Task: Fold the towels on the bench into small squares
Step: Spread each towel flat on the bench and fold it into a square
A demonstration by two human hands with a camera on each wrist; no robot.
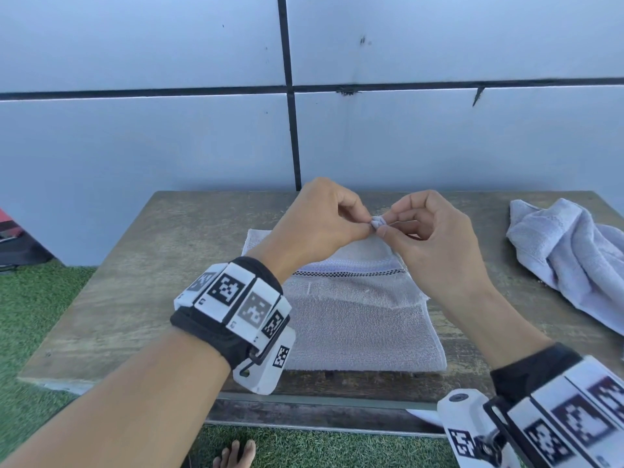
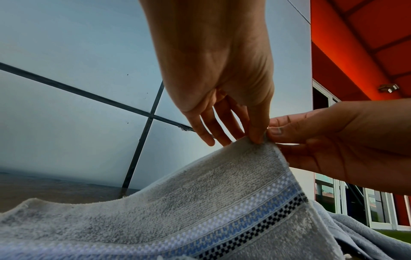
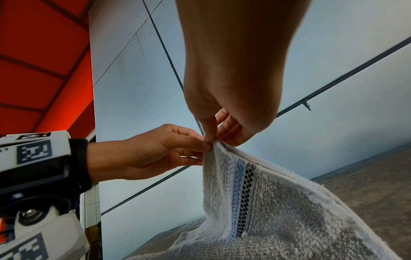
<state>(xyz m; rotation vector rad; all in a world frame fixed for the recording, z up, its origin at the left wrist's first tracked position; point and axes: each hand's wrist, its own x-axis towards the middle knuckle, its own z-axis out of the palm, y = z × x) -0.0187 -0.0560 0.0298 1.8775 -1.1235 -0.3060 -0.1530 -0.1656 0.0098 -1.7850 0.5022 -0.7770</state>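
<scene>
A grey towel (image 1: 358,315) with a blue, white and black checked band lies partly folded at the middle of the wooden bench (image 1: 152,265). One corner of it is lifted off the bench toward the far edge. My left hand (image 1: 366,226) and right hand (image 1: 386,228) meet there, and each pinches that corner between thumb and forefinger. In the left wrist view the left hand (image 2: 258,139) holds the tip of the towel (image 2: 200,202), with the right hand (image 2: 274,132) beside it. The right wrist view shows the right hand (image 3: 210,138) and left hand (image 3: 204,146) on the same towel (image 3: 278,211) corner.
A crumpled pale lavender towel (image 1: 567,251) lies at the bench's right end. A grey panelled wall (image 1: 202,146) rises right behind the bench. Green artificial grass (image 1: 30,305) surrounds it, and bare toes (image 1: 236,454) show below the near edge.
</scene>
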